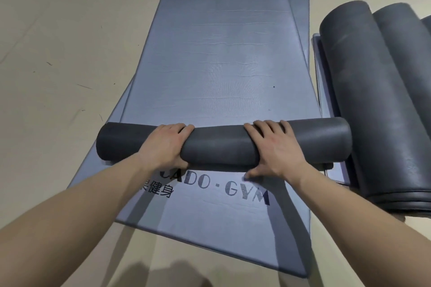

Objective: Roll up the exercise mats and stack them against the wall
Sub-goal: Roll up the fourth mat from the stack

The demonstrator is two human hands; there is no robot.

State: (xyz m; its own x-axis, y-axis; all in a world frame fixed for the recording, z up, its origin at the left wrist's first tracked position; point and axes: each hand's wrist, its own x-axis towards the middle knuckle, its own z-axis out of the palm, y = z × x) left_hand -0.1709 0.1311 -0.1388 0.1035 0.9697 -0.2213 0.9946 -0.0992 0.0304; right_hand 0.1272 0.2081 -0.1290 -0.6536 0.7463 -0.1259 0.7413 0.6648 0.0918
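A blue-grey exercise mat (pixel 221 53) lies flat on the floor, stretching away from me. Its near end is wound into a dark grey roll (pixel 224 144) lying across the mat. My left hand (pixel 163 144) grips the roll left of centre, fingers curled over its top. My right hand (pixel 275 147) grips it right of centre, thumb down on the mat below. Under it lies a second flat mat (pixel 210 228) printed with "GYM" lettering, its near corner toward me.
Two fully rolled dark grey mats (pixel 377 100) lie side by side at the right, on another flat mat (pixel 326 105). A further mat edge (pixel 300 7) shows at the back right. Beige floor (pixel 58 53) spreads to the left.
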